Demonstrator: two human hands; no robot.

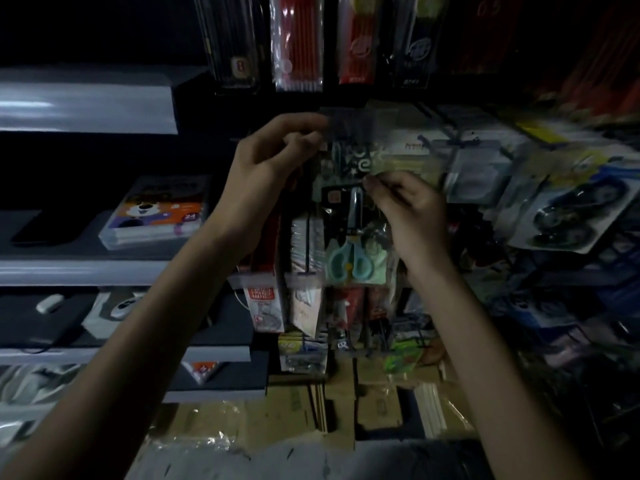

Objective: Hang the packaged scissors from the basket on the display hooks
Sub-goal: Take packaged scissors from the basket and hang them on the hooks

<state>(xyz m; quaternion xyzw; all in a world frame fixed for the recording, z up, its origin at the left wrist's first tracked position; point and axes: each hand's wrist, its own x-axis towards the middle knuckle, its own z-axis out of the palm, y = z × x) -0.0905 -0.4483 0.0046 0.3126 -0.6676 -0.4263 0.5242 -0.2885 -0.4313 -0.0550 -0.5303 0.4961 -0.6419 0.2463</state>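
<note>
**Forearms raised to a peg display, with a scissors pack held at hook height**

Forearms are seen entering from the lower edge, and the packaged scissors are held upright between the hands, handles downward, directly in front of the hanging stock. The pack's upper left corner is pinched by the left hand between thumb and curled fingers. Its right edge is pinched at mid-height by the right hand. Whether the hang hole is threaded on a hook cannot be told, as the top of the pack is blurred. The basket is not in view.

In such dim light the hook tip could be missed. The pack would fall if it were released before being seated, and the film could be torn at the hole if dragged sideways.

The pack is flat and rectangular, with glossy crinkled film over printed card. The looped handles are pale teal plastic and the blades are short and bright
</note>
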